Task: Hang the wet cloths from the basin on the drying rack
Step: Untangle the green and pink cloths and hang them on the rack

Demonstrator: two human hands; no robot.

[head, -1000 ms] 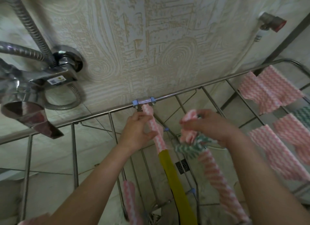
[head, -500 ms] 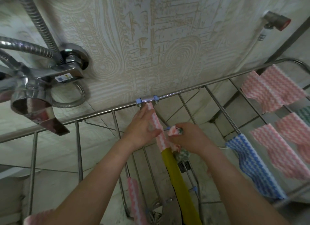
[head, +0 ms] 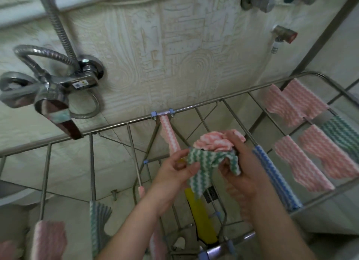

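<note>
A metal drying rack [head: 196,105] stretches across the view below the wall. My left hand [head: 173,173] pinches one edge of a green-and-white wavy cloth [head: 202,170] above the rack's middle bars. My right hand [head: 240,168] grips the other end of that green cloth and also a bunched pink-and-white cloth [head: 213,143] on top. A pink cloth [head: 169,137] hangs over a middle bar, with a yellow cloth [head: 202,219] lower on it. A blue cloth [head: 275,178] hangs just right of my hands. The basin is not in view.
Several pink cloths [head: 295,102] and a green one [head: 342,135] hang on the rack's right side. More pink [head: 48,240] and green [head: 97,219] cloths hang at lower left. A chrome tap with hoses [head: 58,87] juts from the wall at left; valves [head: 283,34] sit at upper right.
My left hand let go of the pink cloth on the middle bar and took an edge of the green cloth. Both hands now hold the bundle above the bars, and the view has tilted up.
</note>
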